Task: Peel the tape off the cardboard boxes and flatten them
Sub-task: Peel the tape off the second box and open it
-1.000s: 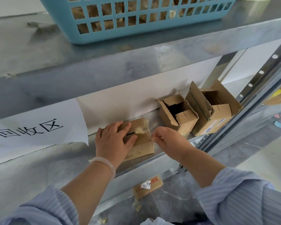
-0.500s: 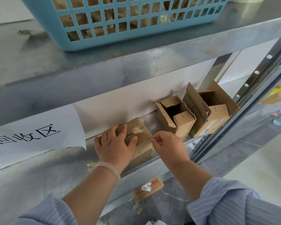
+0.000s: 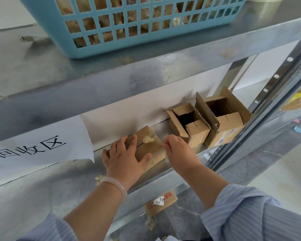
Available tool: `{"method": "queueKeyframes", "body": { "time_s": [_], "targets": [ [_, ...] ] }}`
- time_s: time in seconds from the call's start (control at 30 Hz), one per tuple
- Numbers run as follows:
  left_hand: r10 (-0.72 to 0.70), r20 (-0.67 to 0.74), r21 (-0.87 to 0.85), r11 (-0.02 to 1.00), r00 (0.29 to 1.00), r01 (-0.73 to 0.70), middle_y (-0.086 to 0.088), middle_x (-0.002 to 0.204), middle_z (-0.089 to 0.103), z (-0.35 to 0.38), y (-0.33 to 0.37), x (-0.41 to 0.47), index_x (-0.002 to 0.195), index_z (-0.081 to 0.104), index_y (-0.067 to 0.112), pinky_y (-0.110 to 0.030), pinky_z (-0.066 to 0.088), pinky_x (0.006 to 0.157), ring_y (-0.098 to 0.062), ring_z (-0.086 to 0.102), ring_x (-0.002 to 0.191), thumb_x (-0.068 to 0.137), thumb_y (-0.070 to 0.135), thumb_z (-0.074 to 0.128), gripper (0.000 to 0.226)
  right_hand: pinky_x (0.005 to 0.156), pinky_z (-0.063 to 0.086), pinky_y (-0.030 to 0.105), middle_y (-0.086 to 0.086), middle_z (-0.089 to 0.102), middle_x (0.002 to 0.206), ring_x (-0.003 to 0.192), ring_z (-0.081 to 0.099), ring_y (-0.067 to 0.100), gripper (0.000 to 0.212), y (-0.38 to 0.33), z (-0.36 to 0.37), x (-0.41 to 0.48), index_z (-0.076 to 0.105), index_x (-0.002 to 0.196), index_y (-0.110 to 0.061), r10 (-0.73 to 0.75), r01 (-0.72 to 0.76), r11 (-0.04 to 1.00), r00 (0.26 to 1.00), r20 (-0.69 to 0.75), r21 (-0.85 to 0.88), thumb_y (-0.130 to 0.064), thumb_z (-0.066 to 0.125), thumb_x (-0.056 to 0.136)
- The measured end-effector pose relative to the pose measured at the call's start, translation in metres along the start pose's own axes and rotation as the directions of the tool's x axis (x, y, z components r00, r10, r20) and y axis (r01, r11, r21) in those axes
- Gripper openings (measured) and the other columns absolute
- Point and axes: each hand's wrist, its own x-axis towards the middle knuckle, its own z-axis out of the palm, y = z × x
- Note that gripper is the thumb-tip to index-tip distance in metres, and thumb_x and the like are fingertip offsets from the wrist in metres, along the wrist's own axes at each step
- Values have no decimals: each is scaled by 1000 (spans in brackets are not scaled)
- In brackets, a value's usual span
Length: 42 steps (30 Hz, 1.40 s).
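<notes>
Steel shelving fills my view, with a blue basket (image 3: 129,23) on the upper deck at 12 o'clock and a paper sign (image 3: 33,150) hanging at 9 o'clock. The small closed box (image 3: 155,153) I am working sits near the front of the middle shelf (image 3: 42,188), dead centre. My left grip (image 3: 124,159) lies spread across its top, fingers flat and thumb on the near face, pressing it still. My right grip (image 3: 178,153), just at 3 o'clock of the box, pinches the free end of the tape (image 3: 157,140) between thumb and forefinger. A second ago that pinch was down at the box's right edge. Now it has risen and a clear strip stretches from the crumpled wad on the lid to my fingertips. I judge the seal is coming free, though part of it looks stuck, so the flaps cannot open and flattening must wait. Two opened boxes (image 3: 207,126) stand touching at 2 o'clock, upright and not yet flattened.
</notes>
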Motion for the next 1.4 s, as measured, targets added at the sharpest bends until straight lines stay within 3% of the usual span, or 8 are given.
{"method": "queueKeyframes", "body": {
  "time_s": [0.2,0.37,0.6,0.77,0.9,1.1,1.23,1.4],
  "targets": [
    [14,-8,4,1000,1000,-14,7,149,21,1,-1,0,147,20,40,-52,12,113,-19,16,138,70,82,12,88,65,45,19,-1,58,85,75,55,9,13,1,-1,1,53,96,-16,64,-68,992,997,43,108,-23,44,101],
    [69,-3,7,998,998,-69,10,149,21,0,-7,-1,147,20,41,-53,9,114,-17,16,139,72,82,16,86,77,57,28,-2,64,86,80,64,10,11,3,-1,3,54,94,-17,196,-199,927,980,43,319,-19,45,100],
    [97,8,-6,995,995,-97,11,147,21,-4,-10,0,148,20,41,-51,8,115,-16,16,138,67,83,10,92,74,60,30,-4,70,86,77,68,6,8,-3,-5,-5,60,101,-19,283,-229,780,959,-1,582,-17,53,97],
    [106,18,-3,994,994,-106,11,148,20,-4,-14,2,148,20,42,-51,7,115,-16,15,138,68,83,13,90,80,51,17,-16,63,97,89,59,-2,37,-4,-7,-10,55,127,-28,130,-120,924,992,-2,362,-28,64,91],
    [125,25,9,992,992,-125,11,148,20,-6,-15,1,148,20,41,-51,8,115,-16,15,139,65,83,9,93,72,47,9,-16,62,89,81,57,-4,20,-6,-11,-1,66,110,-22,119,-102,964,991,-54,246,-22,65,90],
    [125,16,8,992,992,-125,13,148,21,-6,-15,-2,147,23,43,-48,6,115,-13,15,138,64,82,8,92,71,55,25,-9,63,81,75,60,6,5,-11,-10,6,67,89,-18,95,-71,984,985,-147,162,-22,64,89],
    [124,0,-4,992,992,-124,14,147,23,-4,-16,-2,146,26,44,-47,6,116,-14,17,137,66,82,11,90,69,55,27,-6,62,86,73,57,7,7,-10,-2,4,68,89,-15,-37,53,995,982,-183,82,-21,64,89],
    [123,3,-11,992,992,-123,15,147,23,-3,-16,0,146,26,44,-49,6,116,-13,16,138,66,82,14,89,71,49,10,-10,65,89,75,58,1,14,0,-4,-6,74,99,-18,-210,221,972,969,-132,74,-22,66,89]
  ]
}}
